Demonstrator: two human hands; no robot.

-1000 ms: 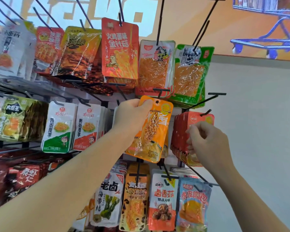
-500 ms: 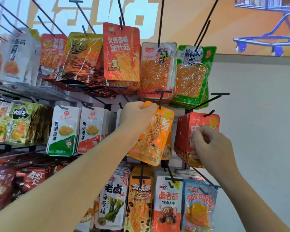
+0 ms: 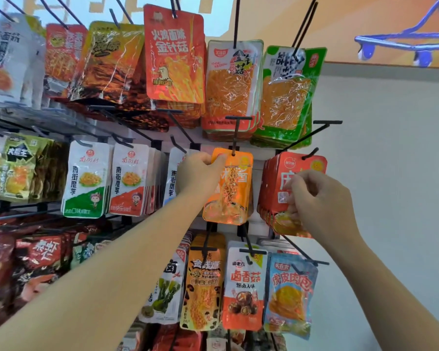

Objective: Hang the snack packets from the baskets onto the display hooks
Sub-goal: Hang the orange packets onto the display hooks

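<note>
– Orange packet (image 3: 228, 188) hung yet?
– Nearly, I judge. Its top hole sits at the tip of the hook (image 3: 235, 138), and the left hand (image 3: 200, 173) pinches its upper corner, not yet released.
– And the right hand (image 3: 319, 198)?
– Fingers curled against the red packets (image 3: 274, 178) just beside it. Whether they grip, I cannot tell. Baskets are out of view, so what is left is unknown.
</note>
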